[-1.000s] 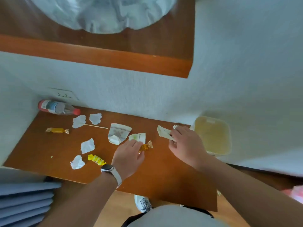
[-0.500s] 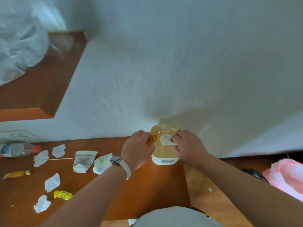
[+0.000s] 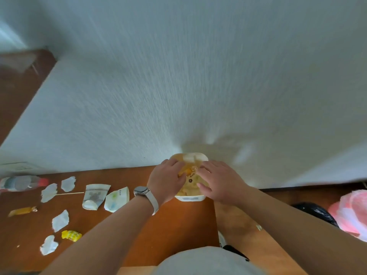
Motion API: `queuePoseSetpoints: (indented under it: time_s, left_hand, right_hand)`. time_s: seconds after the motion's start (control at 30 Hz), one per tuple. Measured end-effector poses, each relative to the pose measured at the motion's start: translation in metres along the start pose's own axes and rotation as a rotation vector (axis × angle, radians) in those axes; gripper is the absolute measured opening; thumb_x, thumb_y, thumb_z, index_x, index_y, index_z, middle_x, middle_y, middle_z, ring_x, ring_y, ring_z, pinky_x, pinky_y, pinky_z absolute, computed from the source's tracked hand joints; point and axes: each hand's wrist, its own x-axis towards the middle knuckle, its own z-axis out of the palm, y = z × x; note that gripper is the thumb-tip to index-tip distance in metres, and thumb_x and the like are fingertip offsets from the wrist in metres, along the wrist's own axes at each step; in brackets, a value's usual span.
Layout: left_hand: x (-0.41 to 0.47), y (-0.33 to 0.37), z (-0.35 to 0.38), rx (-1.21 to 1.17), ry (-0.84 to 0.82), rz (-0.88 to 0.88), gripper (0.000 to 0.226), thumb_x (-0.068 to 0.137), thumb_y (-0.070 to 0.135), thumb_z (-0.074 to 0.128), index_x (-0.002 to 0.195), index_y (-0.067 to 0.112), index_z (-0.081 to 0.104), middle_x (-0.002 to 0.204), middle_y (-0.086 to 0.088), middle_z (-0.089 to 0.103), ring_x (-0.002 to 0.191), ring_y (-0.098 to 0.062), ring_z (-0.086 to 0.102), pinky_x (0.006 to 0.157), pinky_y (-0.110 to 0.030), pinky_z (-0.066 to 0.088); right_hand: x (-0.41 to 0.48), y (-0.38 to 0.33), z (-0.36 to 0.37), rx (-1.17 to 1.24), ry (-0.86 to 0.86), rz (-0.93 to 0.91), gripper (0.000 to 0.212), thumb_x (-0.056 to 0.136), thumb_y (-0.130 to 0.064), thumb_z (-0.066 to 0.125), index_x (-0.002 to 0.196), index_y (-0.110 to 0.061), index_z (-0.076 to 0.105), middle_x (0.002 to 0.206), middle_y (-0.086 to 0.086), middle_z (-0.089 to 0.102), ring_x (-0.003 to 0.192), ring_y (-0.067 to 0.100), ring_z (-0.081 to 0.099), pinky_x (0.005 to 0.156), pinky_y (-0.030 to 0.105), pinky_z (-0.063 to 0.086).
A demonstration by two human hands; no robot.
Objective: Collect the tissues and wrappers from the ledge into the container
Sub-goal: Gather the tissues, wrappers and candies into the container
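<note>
A cream plastic container (image 3: 189, 198) stands against the wall at the right end of the wooden ledge (image 3: 174, 225). Both hands are over it. My left hand (image 3: 166, 180), with a watch on its wrist, pinches an orange candy wrapper (image 3: 188, 171) above the opening. My right hand (image 3: 220, 182) has its fingers spread, and a white printed wrapper (image 3: 191, 180) lies inside below it. On the ledge to the left lie several tissue scraps (image 3: 60, 220), two white wrappers (image 3: 95, 196), a yellow wrapper (image 3: 71, 235) and a gold candy wrapper (image 3: 22, 211).
A plastic bottle (image 3: 21, 183) lies by the wall at far left, with a thin stick (image 3: 69, 193) near it. The ledge ends just right of the container. Lower right holds a pink bag (image 3: 351, 213) and a black bag (image 3: 315, 213). A white wall rises behind.
Both hands carried their wrappers from the middle of the ledge right to the container. The right hand has let its white wrapper drop inside. The view swung right.
</note>
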Motion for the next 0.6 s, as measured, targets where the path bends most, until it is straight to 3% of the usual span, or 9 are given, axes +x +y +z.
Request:
queuePoseSetpoints:
  time_s: [0.1,0.23,0.43,0.6]
  left_hand:
    - [-0.008,-0.002,-0.006,0.038,0.036,0.026,0.037,0.090,0.039,0.046,0.113,0.016,0.065,0.112,-0.002,0.066,0.096,-0.023,0.062,0.078,-0.039,0.053]
    - [-0.029,-0.017,-0.012,0.092,0.072,-0.002,0.038,0.090,0.038,0.053,0.123,0.020,0.057,0.125,-0.002,0.061,0.113,-0.024,0.057,0.092,-0.041,0.047]
    - [-0.076,-0.062,-0.017,0.189,-0.010,-0.131,0.047,0.089,0.037,0.058,0.133,0.021,0.050,0.140,-0.003,0.050,0.129,-0.025,0.047,0.104,-0.045,0.041]
    - [-0.115,-0.107,-0.018,0.196,-0.101,-0.267,0.052,0.095,0.042,0.048,0.142,0.023,0.040,0.152,-0.003,0.037,0.140,-0.025,0.032,0.111,-0.044,0.029]
  right_hand:
    - [0.007,-0.004,-0.004,-0.025,-0.007,-0.022,0.040,0.090,-0.043,0.046,0.113,-0.015,0.062,0.118,0.005,0.062,0.108,0.025,0.057,0.090,0.039,0.046]
    - [0.024,-0.022,-0.002,-0.069,-0.046,-0.053,0.051,0.089,-0.052,0.047,0.126,-0.018,0.056,0.138,0.009,0.054,0.128,0.030,0.047,0.104,0.046,0.041]
    - [0.052,-0.070,0.013,-0.099,-0.098,-0.129,0.060,0.093,-0.057,0.038,0.139,-0.019,0.045,0.148,0.009,0.044,0.137,0.030,0.039,0.112,0.050,0.033]
    - [0.073,-0.110,0.033,-0.150,-0.140,-0.203,0.059,0.095,-0.054,0.041,0.141,-0.016,0.044,0.152,0.012,0.040,0.141,0.031,0.034,0.115,0.049,0.028]
